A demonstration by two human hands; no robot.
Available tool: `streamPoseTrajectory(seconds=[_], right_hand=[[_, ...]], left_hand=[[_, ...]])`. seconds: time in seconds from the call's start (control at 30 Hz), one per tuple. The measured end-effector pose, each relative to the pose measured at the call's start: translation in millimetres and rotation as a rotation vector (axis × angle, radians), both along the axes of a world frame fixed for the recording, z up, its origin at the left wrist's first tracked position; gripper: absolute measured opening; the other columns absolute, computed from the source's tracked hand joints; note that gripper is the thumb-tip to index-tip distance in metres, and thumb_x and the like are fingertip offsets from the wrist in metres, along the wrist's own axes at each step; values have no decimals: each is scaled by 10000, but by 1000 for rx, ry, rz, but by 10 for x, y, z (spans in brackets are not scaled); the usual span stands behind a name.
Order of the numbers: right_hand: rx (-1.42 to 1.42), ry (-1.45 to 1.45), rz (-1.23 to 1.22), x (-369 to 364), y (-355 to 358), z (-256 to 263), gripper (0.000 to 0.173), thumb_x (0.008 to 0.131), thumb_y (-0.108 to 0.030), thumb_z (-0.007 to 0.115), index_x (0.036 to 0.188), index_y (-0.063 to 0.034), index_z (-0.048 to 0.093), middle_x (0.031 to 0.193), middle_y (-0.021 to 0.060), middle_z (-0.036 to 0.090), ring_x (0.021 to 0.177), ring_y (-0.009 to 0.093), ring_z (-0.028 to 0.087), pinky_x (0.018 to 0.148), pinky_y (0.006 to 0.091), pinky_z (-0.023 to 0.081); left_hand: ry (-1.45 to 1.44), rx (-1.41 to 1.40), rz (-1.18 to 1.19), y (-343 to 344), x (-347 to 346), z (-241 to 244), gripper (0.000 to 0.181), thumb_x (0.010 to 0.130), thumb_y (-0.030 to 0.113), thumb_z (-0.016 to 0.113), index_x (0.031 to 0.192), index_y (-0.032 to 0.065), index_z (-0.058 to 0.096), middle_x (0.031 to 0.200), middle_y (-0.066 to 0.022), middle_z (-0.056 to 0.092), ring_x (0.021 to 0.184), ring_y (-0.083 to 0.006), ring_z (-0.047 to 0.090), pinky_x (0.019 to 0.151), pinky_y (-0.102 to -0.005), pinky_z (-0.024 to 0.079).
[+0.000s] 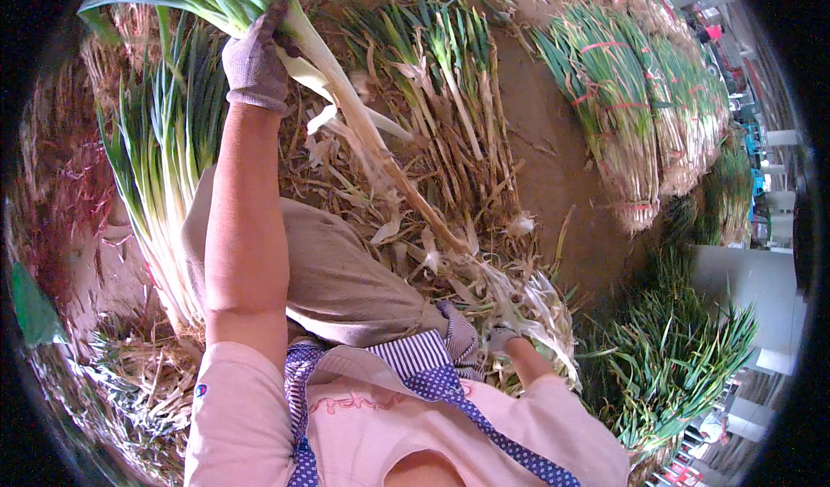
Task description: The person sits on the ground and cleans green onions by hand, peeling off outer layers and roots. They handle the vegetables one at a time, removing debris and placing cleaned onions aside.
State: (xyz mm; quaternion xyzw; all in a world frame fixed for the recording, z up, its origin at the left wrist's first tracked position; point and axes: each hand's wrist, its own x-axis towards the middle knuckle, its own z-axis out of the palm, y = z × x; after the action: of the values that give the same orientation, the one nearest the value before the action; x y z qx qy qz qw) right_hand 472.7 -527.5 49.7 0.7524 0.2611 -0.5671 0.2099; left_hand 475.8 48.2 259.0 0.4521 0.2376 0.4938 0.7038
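My left hand (258, 59), in a grey knit glove, is raised and closed around a large green onion (343, 98) just below its fanned green leaves. The long stalk slants down to the right, its lower part brown with dry skin. Pale strips of loose leaf (322, 118) hang from its side. My right hand (502, 340), also gloved, is low on the right beside whitish dry peelings (548, 312). Its fingers are mostly hidden, so I cannot tell whether it grips any. Unpeeled green onions (447, 98) lie on the ground ahead.
Cleaner green onions (172, 182) lean by my left leg. Bundles tied with red bands (616, 104) stand at the upper right. Another leafy heap (674, 364) is at the lower right, near a pale panel (746, 299). Husks (382, 208) litter the ground before me.
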Motion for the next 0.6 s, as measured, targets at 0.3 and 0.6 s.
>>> streamPoseTrajectory(seconds=[0.3, 0.6], right_hand=[[1779, -577, -249, 793, 2988, 1600, 548, 721, -200, 721, 1144, 30, 459, 1088, 202, 551, 1029, 289, 525, 884, 373, 410], [1170, 1130, -714, 1028, 3318, 1547, 382, 889, -376, 516, 1050, -32, 565, 896, 16, 575, 841, 111, 535, 778, 277, 435]], left_hand=[[139, 62, -116, -802, 355, 75, 217, 699, 153, 739, 825, 13, 631, 665, -3, 597, 505, -75, 499, 474, -236, 419], [9, 134, -1017, -556, 100, 119, 208, 767, 219, 653, 847, 35, 599, 635, -30, 559, 488, -115, 497, 454, -234, 397]])
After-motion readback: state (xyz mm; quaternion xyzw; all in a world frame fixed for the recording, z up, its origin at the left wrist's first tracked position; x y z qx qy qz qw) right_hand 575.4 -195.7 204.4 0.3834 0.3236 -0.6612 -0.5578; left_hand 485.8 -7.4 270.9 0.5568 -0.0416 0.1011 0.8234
